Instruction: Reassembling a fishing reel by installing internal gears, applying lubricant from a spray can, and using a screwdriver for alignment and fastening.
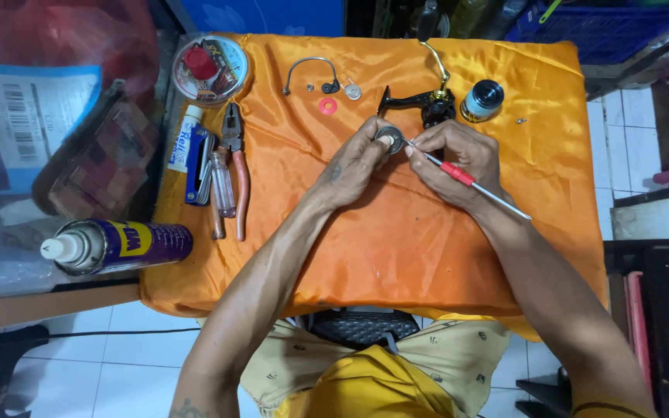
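Gripping one small metal part [389,140], left hand [354,164]; right hand [458,159] pinching one red-handled screwdriver [458,173], seemingly.

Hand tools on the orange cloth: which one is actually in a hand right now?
The thin red-handled screwdriver, gripped in the right hand. The pliers and the clear-handled screwdriver lie untouched at the cloth's left.

orange cloth [396,232], red-handled screwdriver [458,174]

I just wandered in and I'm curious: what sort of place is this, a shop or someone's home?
Probably a small repair bench for fishing gear. A dismantled fishing reel and loose spool lie on an orange cloth, with pliers and a spray can nearby.
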